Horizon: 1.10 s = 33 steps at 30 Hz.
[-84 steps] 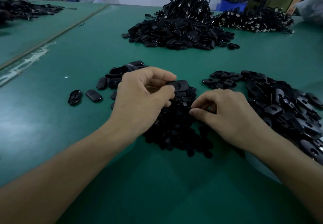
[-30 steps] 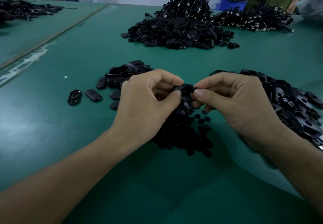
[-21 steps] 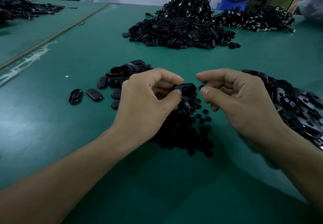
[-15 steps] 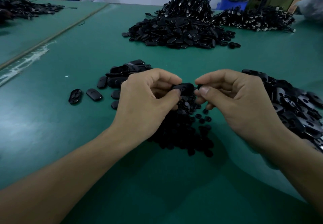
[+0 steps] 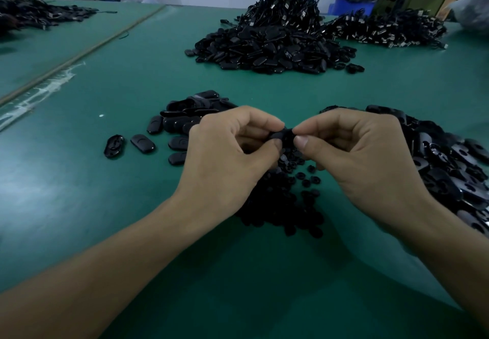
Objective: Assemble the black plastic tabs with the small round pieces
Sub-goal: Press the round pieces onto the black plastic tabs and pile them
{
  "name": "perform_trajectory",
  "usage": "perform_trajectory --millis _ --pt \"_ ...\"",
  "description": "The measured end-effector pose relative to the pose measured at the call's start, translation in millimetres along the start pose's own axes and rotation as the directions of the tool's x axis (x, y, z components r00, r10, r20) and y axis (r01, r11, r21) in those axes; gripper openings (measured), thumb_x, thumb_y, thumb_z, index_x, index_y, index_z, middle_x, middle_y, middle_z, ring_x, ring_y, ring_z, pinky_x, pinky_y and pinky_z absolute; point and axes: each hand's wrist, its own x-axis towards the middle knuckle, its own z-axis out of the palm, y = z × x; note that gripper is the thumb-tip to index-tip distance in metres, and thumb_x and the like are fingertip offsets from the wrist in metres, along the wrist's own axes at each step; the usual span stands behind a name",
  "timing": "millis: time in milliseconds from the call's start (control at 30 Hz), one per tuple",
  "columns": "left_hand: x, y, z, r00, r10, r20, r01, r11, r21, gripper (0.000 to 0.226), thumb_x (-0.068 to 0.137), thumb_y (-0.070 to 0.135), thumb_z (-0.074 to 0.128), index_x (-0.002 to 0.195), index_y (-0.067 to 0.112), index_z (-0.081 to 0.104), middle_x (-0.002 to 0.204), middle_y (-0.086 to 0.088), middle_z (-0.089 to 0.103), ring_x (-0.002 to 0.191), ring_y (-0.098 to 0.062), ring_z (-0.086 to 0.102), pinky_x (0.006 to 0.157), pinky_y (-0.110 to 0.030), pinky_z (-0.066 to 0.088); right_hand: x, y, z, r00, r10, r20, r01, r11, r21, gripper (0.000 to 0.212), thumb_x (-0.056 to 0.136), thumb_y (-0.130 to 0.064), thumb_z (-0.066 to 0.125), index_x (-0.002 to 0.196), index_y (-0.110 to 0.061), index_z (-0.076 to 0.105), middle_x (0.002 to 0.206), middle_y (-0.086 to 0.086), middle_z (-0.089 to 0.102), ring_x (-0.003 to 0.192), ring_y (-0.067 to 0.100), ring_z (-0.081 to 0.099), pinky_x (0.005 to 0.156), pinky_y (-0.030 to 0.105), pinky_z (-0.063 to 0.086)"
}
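Note:
My left hand [image 5: 227, 158] pinches a black plastic tab [image 5: 282, 135] between thumb and fingers above the green table [image 5: 79, 206]. My right hand [image 5: 362, 153] meets it from the right, thumb and forefinger pinched against the tab's end; any small round piece between them is hidden. Below both hands lies a heap of small round pieces [image 5: 285, 201]. A pile of loose tabs [image 5: 449, 164] lies under and right of my right hand. Behind my left hand sits another small group of tabs [image 5: 182, 116].
Two single tabs [image 5: 143, 143] lie apart at the left. A large mound of black parts with cables [image 5: 272, 42] stands at the back centre, more cable parts [image 5: 383, 28] back right, a blue bin [image 5: 352, 2] behind them. Another dark pile [image 5: 39, 14] lies far left.
My right hand came up from the round-piece heap to the tab, drew back a little, then closed in again until its fingertips touch the tab. My left hand has held the tab steady.

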Motion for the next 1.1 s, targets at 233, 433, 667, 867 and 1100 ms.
perform_trajectory --millis 233,433,667,867,1100 --pt "-1.5 1.1 2.3 1.000 -0.021 0.019 0.022 0.998 -0.058 0.014 0.077 0.015 0.074 0.087 0.026 0.073 0.078 0.002 0.076 0.072 -0.018 0.075 0.069 -0.043 0.063 -1.4 0.1 2.2 0.999 -0.019 -0.032 0.017 0.999 -0.049 0.020 0.085 -0.011 0.076 0.082 -0.031 0.074 0.074 -0.014 0.074 0.070 0.006 0.071 0.063 0.015 0.052" --pt "-2.2 1.0 3.0 1.000 0.008 0.021 -0.008 1.000 -0.017 0.019 0.080 0.009 0.074 0.089 0.025 0.073 0.080 0.005 0.076 0.074 -0.015 0.074 0.071 -0.042 0.063 -2.1 1.8 2.3 1.000 -0.007 -0.013 0.006 0.997 -0.073 0.019 0.085 -0.010 0.075 0.084 -0.028 0.075 0.076 -0.011 0.075 0.071 0.008 0.072 0.066 0.021 0.057" --pt "-3.7 3.3 3.5 0.997 0.064 0.031 -0.066 0.995 0.076 0.026 0.083 0.000 0.075 0.092 0.024 0.075 0.081 0.010 0.076 0.074 -0.006 0.073 0.071 -0.033 0.062 -2.2 -2.3 2.0 1.000 -0.007 -0.002 0.007 0.989 -0.149 0.019 0.086 -0.010 0.075 0.081 -0.028 0.073 0.075 -0.011 0.073 0.069 0.008 0.071 0.066 0.025 0.059" --pt "-5.8 7.1 3.9 0.996 0.091 0.011 -0.092 0.994 0.060 0.025 0.083 0.000 0.075 0.093 0.023 0.074 0.083 0.009 0.076 0.076 -0.007 0.074 0.071 -0.031 0.062 -4.3 -7.0 3.7 0.999 -0.038 -0.022 0.034 0.984 -0.176 0.018 0.087 -0.010 0.073 0.082 -0.028 0.071 0.074 -0.015 0.072 0.067 0.007 0.070 0.061 0.020 0.055" --pt "-6.8 6.6 3.3 0.994 0.109 0.026 -0.111 0.985 0.129 0.028 0.083 0.001 0.074 0.092 0.028 0.074 0.080 0.012 0.075 0.073 -0.007 0.073 0.069 -0.032 0.062 -4.2 -2.6 2.7 1.000 0.004 -0.003 -0.004 0.990 -0.142 0.021 0.084 -0.017 0.076 0.079 -0.031 0.061 0.075 -0.005 0.071 0.068 0.012 0.069 0.062 0.035 0.057"
